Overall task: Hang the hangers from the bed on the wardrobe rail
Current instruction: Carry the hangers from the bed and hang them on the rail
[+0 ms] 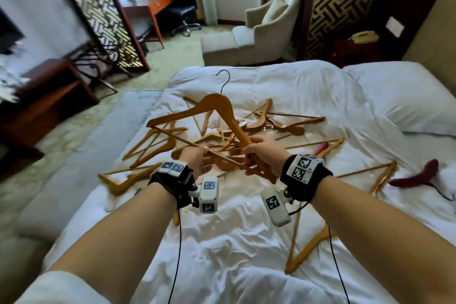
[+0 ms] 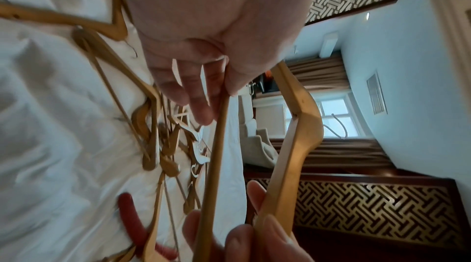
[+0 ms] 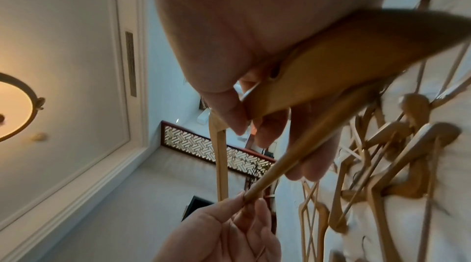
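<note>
Surroundings: a pile of wooden hangers (image 1: 249,126) lies tangled across the middle of the bed (image 1: 246,242), directly under and beyond both hands. More hangers sit apart from the pile: one at the left edge of the bedding (image 1: 123,180), one toward the lower right of the frame (image 1: 303,252). A dark red hanger (image 1: 417,175) lies at the right edge. A pillow (image 1: 404,99) fills the upper right; a beige armchair (image 1: 269,24) stands past the bed at upper centre, a desk (image 1: 148,5) and a black office chair (image 1: 182,5) at upper left.

In the way: the pile lies just below the raised hanger; whether they touch cannot be told.

Held hanger (image 1: 217,111): raised above the pile, centre of the head view. Its metal hook (image 1: 224,81) points up and away toward the armchair. The long bottom bar runs diagonally from middle left down to the lower right.

Left hand (image 1: 197,158): its grip pinches the thin bottom bar partway along, thumb and fingertips (image 2: 201,113) closed on it.

Right hand (image 1: 264,153): its grip is curled round the near shoulder arm of the same hanger, close to where the arm meets the bar.

Relative position: the hanger's peak and hook lie above and beyond both hands; its far end reaches left of the left hand.
</note>
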